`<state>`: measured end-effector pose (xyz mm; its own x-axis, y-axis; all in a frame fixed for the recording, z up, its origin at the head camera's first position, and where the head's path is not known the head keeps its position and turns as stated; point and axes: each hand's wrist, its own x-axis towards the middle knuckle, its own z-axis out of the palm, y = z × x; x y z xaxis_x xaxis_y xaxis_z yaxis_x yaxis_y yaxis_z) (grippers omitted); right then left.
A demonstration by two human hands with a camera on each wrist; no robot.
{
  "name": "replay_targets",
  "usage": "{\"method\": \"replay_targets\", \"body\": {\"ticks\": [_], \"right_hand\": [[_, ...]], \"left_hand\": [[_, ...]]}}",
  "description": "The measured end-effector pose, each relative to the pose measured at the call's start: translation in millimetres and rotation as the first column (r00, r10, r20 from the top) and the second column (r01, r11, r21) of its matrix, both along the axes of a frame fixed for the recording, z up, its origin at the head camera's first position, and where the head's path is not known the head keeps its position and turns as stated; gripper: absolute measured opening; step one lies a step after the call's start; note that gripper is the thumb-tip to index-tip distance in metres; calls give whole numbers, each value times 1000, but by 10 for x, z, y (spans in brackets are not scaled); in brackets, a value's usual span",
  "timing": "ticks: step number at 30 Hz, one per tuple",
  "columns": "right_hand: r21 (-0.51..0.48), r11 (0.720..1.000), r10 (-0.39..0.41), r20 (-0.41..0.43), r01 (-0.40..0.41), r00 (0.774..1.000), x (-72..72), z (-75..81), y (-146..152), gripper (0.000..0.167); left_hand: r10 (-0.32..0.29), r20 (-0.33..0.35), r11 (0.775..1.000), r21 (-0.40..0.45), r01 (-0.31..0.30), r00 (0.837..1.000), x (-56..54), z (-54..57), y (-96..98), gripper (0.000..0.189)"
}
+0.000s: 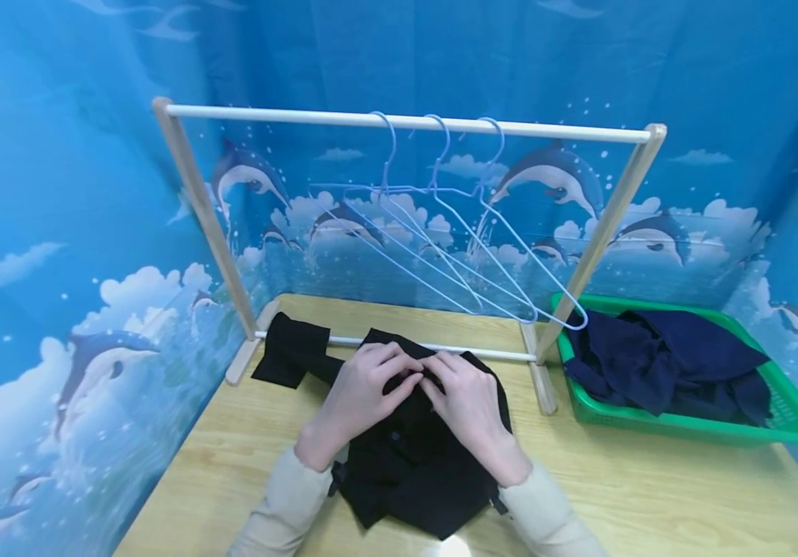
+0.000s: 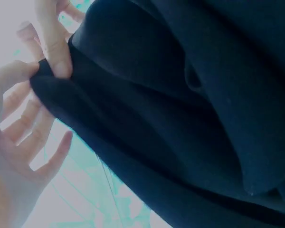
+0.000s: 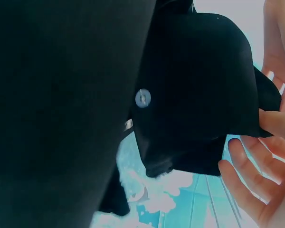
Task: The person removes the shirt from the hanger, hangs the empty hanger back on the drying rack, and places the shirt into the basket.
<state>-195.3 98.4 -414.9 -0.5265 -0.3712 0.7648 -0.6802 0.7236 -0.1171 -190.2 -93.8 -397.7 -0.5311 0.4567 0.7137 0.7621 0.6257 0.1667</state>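
Note:
A black button-up shirt [image 1: 405, 495] lies bunched on the table, its far part raised between both hands. My left hand [image 1: 371, 383] pinches the dark fabric between thumb and fingers. Close beside it, my right hand [image 1: 468, 394] pinches the same raised part, the fingertips of both hands nearly meeting. A pale button [image 3: 143, 98] shows on the shirt front in the right wrist view. One sleeve [image 1: 294, 348] stretches off to the left, across the rack's lower bar. In the left wrist view, fingers hold the edge of the dark cloth [image 2: 133, 104], whose folds fill most of that picture.
A wooden rack with a white top rod [image 1: 266, 114] stands behind the shirt. Three lavender wire hangers [image 1: 440, 193] hang from it. To the right, a green basket [image 1: 691, 433] holds dark navy clothing [image 1: 663, 363]. A blue dolphin-print curtain [image 1: 78, 193] surrounds the wooden table [image 1: 196, 480].

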Motion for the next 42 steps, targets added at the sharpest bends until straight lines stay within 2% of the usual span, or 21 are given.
{"method": "replay_targets", "body": {"ticks": [4,7,11,15,19,22,25,28,29,31,33,34,36,39,41,42], "right_hand": [[-6,1000,-4,13,4,1000,16,1,105,22],[-21,1000,-2,27,2,1000,35,-1,219,24],[-52,999,6,15,-5,1000,66,6,408,26],[-88,996,2,-18,-3,1000,126,49,578,25],[-133,991,7,-91,-19,996,169,78,688,26],[-161,986,14,-152,-39,988,184,86,753,29],[-172,985,3,-170,-33,985,202,104,825,29],[-162,987,-29,-161,2,987,211,107,903,26],[-153,988,-41,-151,17,988,211,103,930,25],[-127,991,-66,-118,51,991,209,84,981,26],[-97,993,-79,-73,72,994,203,52,1023,28],[-81,994,-79,-47,75,996,200,32,1038,29],[-49,996,-74,2,74,997,193,-11,1054,32],[-2,998,-62,42,62,997,179,-80,1055,33],[28,998,-65,57,63,996,173,-119,1048,34],[47,997,-67,66,64,996,172,-139,1047,34]], "left_hand": [[10,27,1000,6,-11,1000,-20,2,-33,10],[53,66,998,12,-54,996,-39,2,-118,10],[128,168,992,-20,-126,977,-66,-22,-299,17],[205,285,977,-110,-181,936,-135,-103,-500,37],[291,348,949,-222,-223,891,-252,-251,-675,47],[373,332,913,-297,-279,866,-335,-374,-775,40],[486,285,858,-338,-388,826,-379,-446,-867,23],[578,260,807,-320,-496,773,-380,-430,-945,11],[594,268,800,-297,-521,759,-371,-400,-953,10],[605,288,796,-244,-554,743,-347,-301,-930,12],[601,292,799,-192,-571,744,-311,-163,-853,17],[594,293,803,-163,-573,749,-286,-87,-794,19],[569,275,819,-104,-565,775,-235,73,-654,21],[484,240,870,-23,-493,842,-144,256,-412,20],[396,230,915,-23,-402,889,-83,296,-255,21],[350,238,936,-52,-348,906,-49,292,-183,24]]}}
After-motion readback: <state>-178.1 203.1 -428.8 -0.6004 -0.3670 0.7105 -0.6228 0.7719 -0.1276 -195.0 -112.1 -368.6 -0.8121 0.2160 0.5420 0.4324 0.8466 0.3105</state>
